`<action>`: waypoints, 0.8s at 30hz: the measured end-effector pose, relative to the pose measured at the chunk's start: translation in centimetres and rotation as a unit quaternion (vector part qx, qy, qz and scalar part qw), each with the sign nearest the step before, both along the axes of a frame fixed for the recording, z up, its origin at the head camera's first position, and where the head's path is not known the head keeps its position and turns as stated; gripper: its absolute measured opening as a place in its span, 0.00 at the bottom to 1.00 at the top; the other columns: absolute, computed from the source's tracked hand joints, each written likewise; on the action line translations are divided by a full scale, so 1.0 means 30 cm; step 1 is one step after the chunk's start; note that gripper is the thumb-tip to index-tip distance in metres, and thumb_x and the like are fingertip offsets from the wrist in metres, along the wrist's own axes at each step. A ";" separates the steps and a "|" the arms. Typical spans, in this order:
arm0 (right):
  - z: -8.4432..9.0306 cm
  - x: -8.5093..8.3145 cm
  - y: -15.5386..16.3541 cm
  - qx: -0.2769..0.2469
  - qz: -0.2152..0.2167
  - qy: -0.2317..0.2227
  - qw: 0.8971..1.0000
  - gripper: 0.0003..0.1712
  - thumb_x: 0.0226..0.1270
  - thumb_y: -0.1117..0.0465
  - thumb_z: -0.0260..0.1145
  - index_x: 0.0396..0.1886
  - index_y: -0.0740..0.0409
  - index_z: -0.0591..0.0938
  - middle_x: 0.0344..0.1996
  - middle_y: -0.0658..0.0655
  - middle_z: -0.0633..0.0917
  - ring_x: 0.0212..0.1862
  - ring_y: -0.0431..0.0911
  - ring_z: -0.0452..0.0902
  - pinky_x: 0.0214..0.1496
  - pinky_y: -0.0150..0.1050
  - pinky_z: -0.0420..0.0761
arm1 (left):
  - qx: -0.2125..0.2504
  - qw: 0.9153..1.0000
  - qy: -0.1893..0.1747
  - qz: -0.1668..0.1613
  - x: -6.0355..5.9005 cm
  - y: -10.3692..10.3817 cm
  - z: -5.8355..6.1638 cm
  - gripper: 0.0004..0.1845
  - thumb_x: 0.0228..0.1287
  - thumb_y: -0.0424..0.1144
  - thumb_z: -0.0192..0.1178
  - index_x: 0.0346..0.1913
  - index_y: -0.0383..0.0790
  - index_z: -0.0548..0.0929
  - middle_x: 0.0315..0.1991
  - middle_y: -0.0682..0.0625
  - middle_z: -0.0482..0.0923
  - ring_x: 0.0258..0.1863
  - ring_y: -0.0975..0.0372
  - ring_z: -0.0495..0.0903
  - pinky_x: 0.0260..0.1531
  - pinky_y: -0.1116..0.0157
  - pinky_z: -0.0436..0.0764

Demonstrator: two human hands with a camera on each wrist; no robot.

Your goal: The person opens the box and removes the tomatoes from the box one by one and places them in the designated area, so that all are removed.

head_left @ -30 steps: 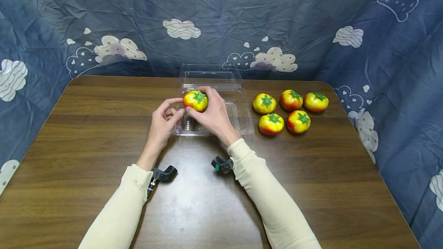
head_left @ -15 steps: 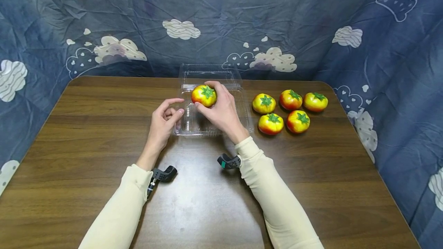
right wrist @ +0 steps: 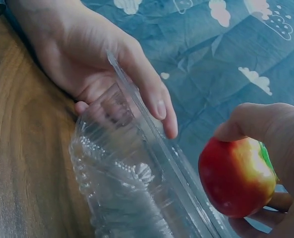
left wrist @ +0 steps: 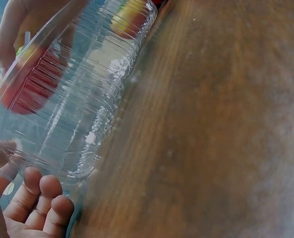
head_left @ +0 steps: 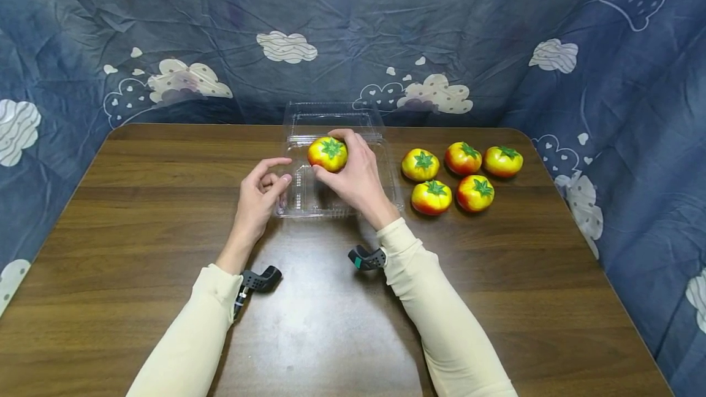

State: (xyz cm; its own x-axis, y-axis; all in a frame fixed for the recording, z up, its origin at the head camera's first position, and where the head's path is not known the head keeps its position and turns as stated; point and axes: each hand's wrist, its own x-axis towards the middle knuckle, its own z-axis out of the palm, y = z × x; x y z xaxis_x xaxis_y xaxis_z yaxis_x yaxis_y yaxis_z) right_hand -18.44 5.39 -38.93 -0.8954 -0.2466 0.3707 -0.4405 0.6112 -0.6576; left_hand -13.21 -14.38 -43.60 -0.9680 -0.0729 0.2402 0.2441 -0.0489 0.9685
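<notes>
In the head view my right hand [head_left: 358, 170] grips a glossy yellow-red tomato [head_left: 325, 153] with a green leafy top. Thumb and fingers are on its sides, and it is over the back part of a clear plastic clamshell container [head_left: 317, 214]. My left hand [head_left: 259, 192] holds the container's left side, with thumb and index finger reaching over the rim. The right wrist view shows the tomato [right wrist: 236, 176] beside the container's rim [right wrist: 151, 134]. Through the clear wall, the left wrist view shows the tomato [left wrist: 35, 87] too. The curled left fingertips [left wrist: 50, 186] sit at the container's corner.
Several matching tomatoes [head_left: 432, 198] are grouped on the wooden table [head_left: 138, 219] to the container's right. The container's lid [head_left: 333, 120] stands open at the table's back edge. Behind hangs a blue cloth [head_left: 231, 11] with cloud prints.
My right hand has carried the tomato from beside the left fingertips rightward and slightly back over the container, then nearly paused. The left hand has kept its place.
</notes>
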 end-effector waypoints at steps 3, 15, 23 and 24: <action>-0.003 0.000 0.015 0.003 -0.004 -0.001 1.000 0.35 0.51 0.49 0.75 0.59 0.51 0.74 0.50 0.53 0.79 0.49 0.46 0.75 0.53 0.42 0.77 | 0.006 1.000 -0.002 -0.001 -0.002 0.001 -0.002 0.19 0.67 0.28 0.60 0.59 0.27 0.76 0.21 0.26 0.65 0.14 0.47 0.66 0.13 0.72 0.71; 0.001 0.011 0.140 0.019 -0.038 -0.012 0.999 0.37 0.53 0.47 0.74 0.63 0.49 0.73 0.54 0.53 0.78 0.51 0.46 0.73 0.56 0.42 0.78 | 0.012 1.000 -0.008 0.002 -0.003 0.001 -0.003 0.18 0.67 0.27 0.59 0.59 0.27 0.76 0.21 0.28 0.66 0.15 0.42 0.66 0.12 0.70 0.71; 0.010 0.019 0.256 0.031 -0.078 0.025 0.996 0.37 0.53 0.47 0.74 0.63 0.49 0.74 0.54 0.55 0.78 0.52 0.49 0.72 0.56 0.47 0.73 | 0.017 1.000 -0.007 0.002 -0.001 0.002 -0.001 0.19 0.67 0.26 0.59 0.59 0.26 0.76 0.21 0.27 0.66 0.15 0.43 0.66 0.11 0.69 0.71; 0.012 0.019 0.273 0.034 -0.083 0.032 0.995 0.37 0.53 0.47 0.74 0.63 0.49 0.74 0.54 0.56 0.79 0.52 0.50 0.73 0.56 0.47 0.73 | 0.017 1.000 -0.008 0.001 -0.001 0.002 0.000 0.19 0.67 0.26 0.59 0.59 0.26 0.76 0.21 0.27 0.65 0.15 0.43 0.66 0.11 0.69 0.71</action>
